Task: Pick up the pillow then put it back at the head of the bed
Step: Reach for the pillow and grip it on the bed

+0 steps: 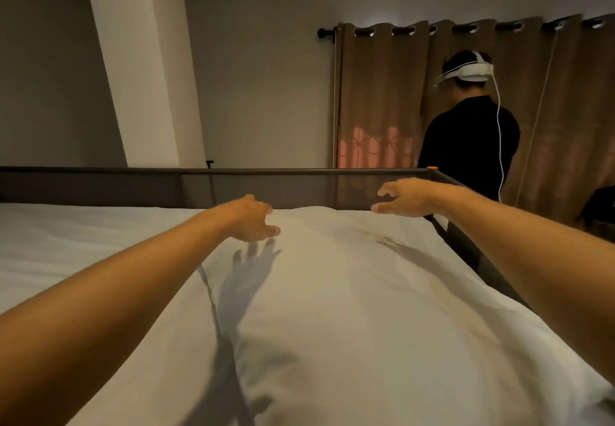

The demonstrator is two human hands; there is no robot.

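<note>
Both grips, L [254, 217] & R [404, 197], fingers apart, empty, above white pillow [349, 292].

1. We find a bed [66, 242] covered by a white sheet, bounded by a dark rail [199, 171] along its far edge.
2. We note one white pillow [349, 309] lying directly on it, against that rail.

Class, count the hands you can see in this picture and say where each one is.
2. The left hand hovers above the white pillow; the right hand hovers near the bed rail. The other person's hands are hidden.
</note>
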